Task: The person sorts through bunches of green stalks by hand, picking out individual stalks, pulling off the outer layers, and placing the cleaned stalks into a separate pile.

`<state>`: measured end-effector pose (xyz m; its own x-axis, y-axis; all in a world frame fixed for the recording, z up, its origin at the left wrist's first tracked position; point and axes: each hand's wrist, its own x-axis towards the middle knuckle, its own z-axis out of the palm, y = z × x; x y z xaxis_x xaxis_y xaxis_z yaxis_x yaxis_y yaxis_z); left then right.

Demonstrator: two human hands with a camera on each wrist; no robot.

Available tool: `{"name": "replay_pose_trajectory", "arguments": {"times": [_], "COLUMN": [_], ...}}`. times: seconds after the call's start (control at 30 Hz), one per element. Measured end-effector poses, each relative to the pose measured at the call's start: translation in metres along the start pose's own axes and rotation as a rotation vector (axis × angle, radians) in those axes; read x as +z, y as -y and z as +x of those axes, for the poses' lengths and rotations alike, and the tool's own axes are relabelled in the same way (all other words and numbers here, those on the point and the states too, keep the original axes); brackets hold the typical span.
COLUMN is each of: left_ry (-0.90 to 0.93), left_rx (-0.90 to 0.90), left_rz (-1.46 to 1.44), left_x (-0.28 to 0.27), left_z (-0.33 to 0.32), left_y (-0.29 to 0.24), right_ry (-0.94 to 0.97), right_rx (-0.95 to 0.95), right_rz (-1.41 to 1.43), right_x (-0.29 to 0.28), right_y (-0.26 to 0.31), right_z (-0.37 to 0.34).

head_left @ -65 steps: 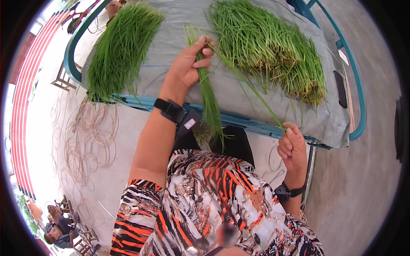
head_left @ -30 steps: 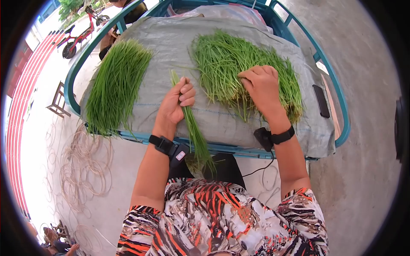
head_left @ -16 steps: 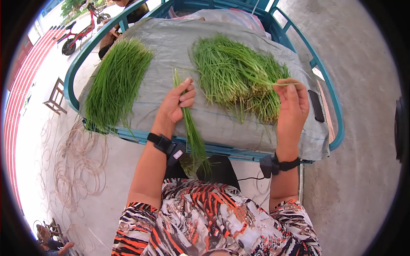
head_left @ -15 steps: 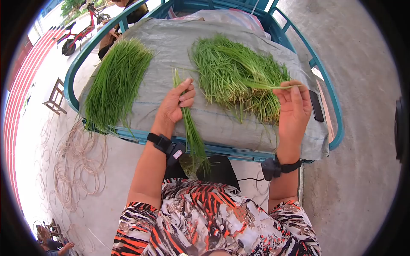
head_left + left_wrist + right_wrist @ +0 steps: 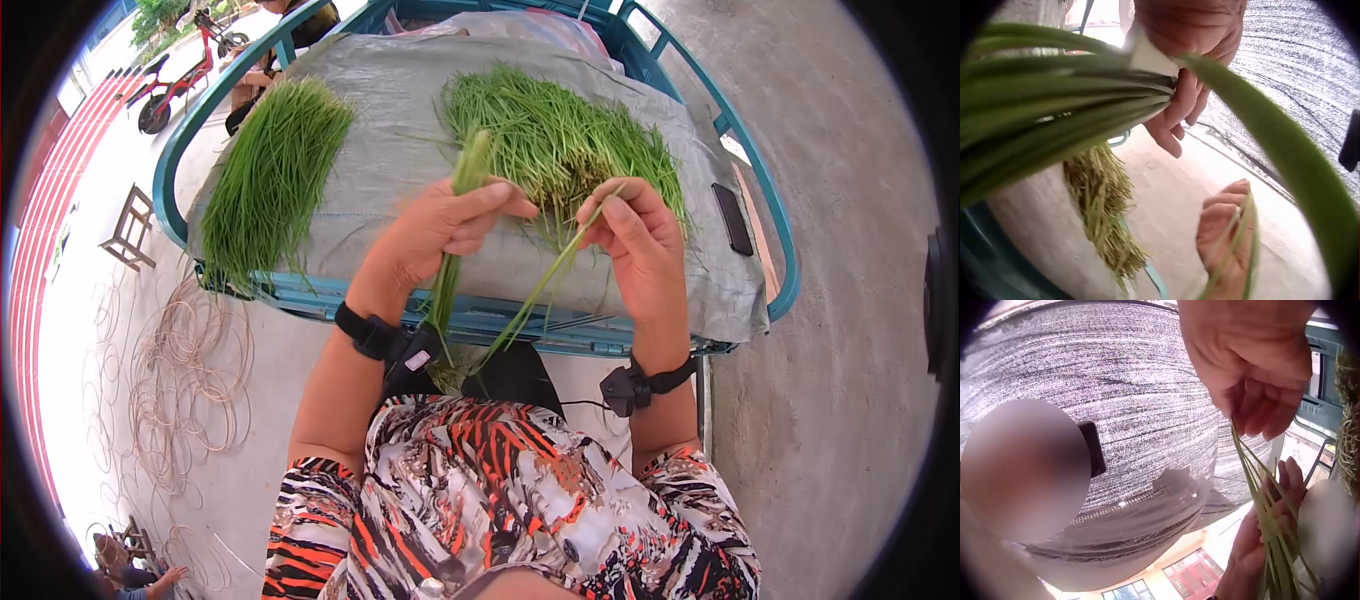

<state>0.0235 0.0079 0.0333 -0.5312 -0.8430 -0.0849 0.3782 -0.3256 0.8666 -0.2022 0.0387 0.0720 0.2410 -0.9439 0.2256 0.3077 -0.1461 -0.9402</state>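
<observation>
My left hand (image 5: 447,228) grips a thin bunch of garlic chives (image 5: 475,165), pale ends up and leaves hanging toward my lap. Its forefinger points out toward the right. Close by on the right, my right hand (image 5: 640,248) pinches a few chive stalks (image 5: 545,285) between thumb and fingertips; their leaves droop down and left. In the right wrist view, these stalks (image 5: 1266,512) pass in front of the left hand (image 5: 1249,540). Just beyond the hands lies a big pile of chives (image 5: 560,125), cut ends facing me. A second, neater pile (image 5: 280,175) lies at left.
Both piles rest on a grey tarp (image 5: 390,130) over a cart with a blue rail (image 5: 783,255). A phone (image 5: 732,218) lies near the right edge. On the floor at left are coiled cords (image 5: 190,380) and a stool (image 5: 130,228). Other people sit nearby.
The right hand took stalks from the right pile, drew them rightward, then swung left toward the left hand, leaves now hanging down. The left hand shifted right, its forefinger extending.
</observation>
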Motion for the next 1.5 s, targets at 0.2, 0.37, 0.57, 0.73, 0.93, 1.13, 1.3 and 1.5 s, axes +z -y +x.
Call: {"name": "replay_pose_trajectory", "arguments": {"times": [0.2, 0.37, 0.57, 0.73, 0.93, 1.13, 1.3, 1.5], "left_ry": [0.036, 0.020, 0.013, 0.008, -0.009, -0.020, -0.011, 0.003], "left_rx": [-0.030, -0.053, -0.122, -0.126, -0.140, -0.140, -0.146, -0.147], "left_rz": [0.109, 0.048, -0.077, -0.154, -0.150, -0.154, -0.215, -0.248], "left_x": [0.050, 0.047, 0.044, 0.040, 0.040, 0.042, 0.042, 0.040], "left_z": [-0.013, -0.015, -0.023, -0.027, -0.024, -0.023, -0.019, -0.023], "left_y": [-0.005, 0.012, 0.024, 0.031, 0.036, 0.040, 0.038, 0.037], "right_ry": [-0.032, -0.034, -0.250, -0.215, -0.095, -0.049, -0.144, -0.284], "right_rx": [-0.039, -0.021, -0.024, -0.068, 0.098, 0.120, 0.158, 0.052], "right_rz": [-0.109, -0.150, 0.019, 0.177, -0.155, -0.233, 0.000, 0.241], "right_x": [0.009, 0.009, 0.003, -0.024, 0.004, 0.002, 0.005, -0.015], "right_y": [-0.017, -0.023, -0.020, -0.019, -0.037, -0.038, -0.044, -0.049], "right_z": [0.004, -0.001, 0.004, 0.006, -0.012, -0.011, -0.007, 0.001]}}
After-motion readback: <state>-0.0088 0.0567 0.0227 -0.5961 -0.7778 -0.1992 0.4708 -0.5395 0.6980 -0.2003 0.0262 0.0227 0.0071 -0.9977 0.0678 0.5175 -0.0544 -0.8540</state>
